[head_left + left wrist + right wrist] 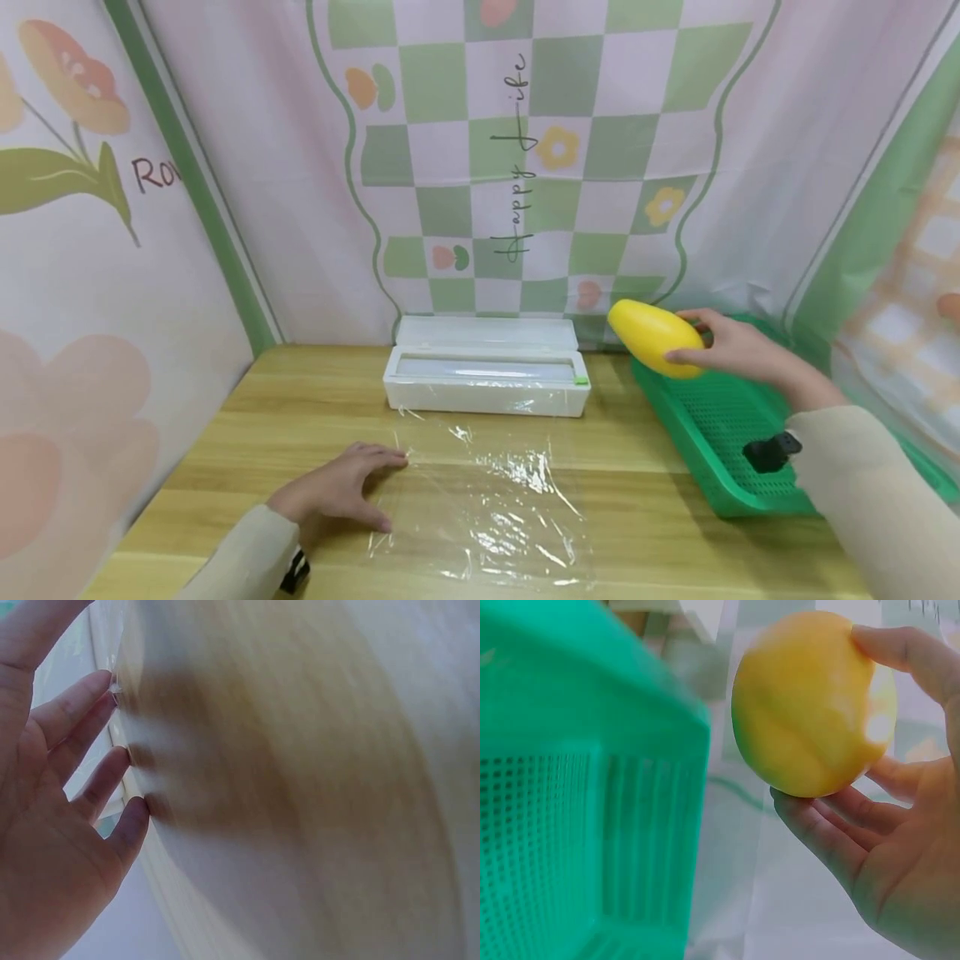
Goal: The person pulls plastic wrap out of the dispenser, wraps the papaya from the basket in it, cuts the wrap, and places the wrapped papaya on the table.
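A smooth yellow mango is held in my right hand, above the left rim of the green basket. In the right wrist view the thumb and fingers grip one end of the mango. On the wooden table lies a sheet of clear plastic wrap, drawn out from a white dispenser box. My left hand rests by the sheet's left edge, thumb and fingers spread. In the left wrist view the fingertips of this hand touch down along the film's edge and the tabletop.
The box's lid stands raised at the back, with a small green piece at the box's right end. A green perforated basket sits on the right side of the table. Patterned cloth surrounds the table.
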Tool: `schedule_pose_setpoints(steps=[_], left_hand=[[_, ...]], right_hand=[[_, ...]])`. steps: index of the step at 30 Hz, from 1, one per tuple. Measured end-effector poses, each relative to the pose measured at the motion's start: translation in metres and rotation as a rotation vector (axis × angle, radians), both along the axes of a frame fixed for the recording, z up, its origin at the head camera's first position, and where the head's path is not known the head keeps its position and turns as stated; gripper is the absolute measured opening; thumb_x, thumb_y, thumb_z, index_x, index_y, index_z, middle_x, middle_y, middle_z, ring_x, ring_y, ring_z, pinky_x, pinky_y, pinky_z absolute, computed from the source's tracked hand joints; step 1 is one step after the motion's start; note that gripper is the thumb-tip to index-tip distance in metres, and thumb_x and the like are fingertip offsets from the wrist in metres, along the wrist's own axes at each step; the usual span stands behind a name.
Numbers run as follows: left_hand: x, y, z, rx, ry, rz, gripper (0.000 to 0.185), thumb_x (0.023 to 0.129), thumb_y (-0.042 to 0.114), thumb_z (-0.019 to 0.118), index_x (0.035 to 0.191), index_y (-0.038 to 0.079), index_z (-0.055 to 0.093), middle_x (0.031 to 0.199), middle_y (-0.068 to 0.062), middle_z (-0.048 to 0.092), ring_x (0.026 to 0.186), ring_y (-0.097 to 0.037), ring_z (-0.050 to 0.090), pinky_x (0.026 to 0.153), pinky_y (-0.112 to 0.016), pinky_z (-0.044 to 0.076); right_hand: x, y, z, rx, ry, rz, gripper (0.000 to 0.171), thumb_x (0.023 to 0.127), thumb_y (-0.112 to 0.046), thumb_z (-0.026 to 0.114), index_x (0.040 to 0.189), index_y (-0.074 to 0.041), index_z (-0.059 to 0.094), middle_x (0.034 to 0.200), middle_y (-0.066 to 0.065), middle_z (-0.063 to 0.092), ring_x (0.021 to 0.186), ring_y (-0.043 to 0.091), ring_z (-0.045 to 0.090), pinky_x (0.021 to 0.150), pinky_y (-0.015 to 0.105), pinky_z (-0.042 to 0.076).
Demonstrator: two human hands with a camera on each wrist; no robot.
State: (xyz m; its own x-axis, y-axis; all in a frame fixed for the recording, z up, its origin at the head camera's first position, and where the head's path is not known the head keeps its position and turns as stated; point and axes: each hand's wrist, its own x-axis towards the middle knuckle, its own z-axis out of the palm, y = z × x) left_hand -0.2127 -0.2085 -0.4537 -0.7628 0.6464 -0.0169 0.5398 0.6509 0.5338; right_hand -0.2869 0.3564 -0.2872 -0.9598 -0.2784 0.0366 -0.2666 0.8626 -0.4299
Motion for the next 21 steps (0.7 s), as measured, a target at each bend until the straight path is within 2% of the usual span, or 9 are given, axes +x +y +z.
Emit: schedule_pose_setpoints(steps=[11,15,21], left_hand=[[0.0,0.0,-0.001,0.003,0.001,-0.001,0.093,0.071,0.054,0.085,0.144,0.008,0.052,0.148,-0.01,0.047,0.134,-0.034,0.039,0.11,-0.061,0.033],[0.0,0.0,0.0,0.01,-0.006,0.001,0.092,0.071,0.052,0.086,0.144,0.007,0.052,0.148,-0.01,0.047,0.134,-0.034,0.039,0.11,-0.062,0.033],[0.001,0.0,0.001,0.012,-0.016,0.001,0.092,0.071,0.051,0.086,0.144,0.007,0.052,0.149,-0.011,0.046,0.135,-0.035,0.038,0.11,-0.062,0.032]], right_hand=[[0.014,-0.056,-0.018,-0.13,0.031,0.144,0.08,0.091,-0.04,0.075,0.149,0.002,0.037,0.131,0.025,0.054,0.104,0.034,0.061,0.072,0.037,0.056],[0.016,-0.074,-0.028,-0.182,0.037,0.21,0.079,0.09,-0.036,0.077,0.148,0.002,0.039,0.13,0.02,0.055,0.108,0.033,0.06,0.078,0.039,0.057],[0.018,-0.097,-0.043,-0.199,0.036,0.266,0.078,0.088,-0.037,0.078,0.147,0.0,0.042,0.131,0.015,0.056,0.109,0.028,0.058,0.084,0.041,0.055]])
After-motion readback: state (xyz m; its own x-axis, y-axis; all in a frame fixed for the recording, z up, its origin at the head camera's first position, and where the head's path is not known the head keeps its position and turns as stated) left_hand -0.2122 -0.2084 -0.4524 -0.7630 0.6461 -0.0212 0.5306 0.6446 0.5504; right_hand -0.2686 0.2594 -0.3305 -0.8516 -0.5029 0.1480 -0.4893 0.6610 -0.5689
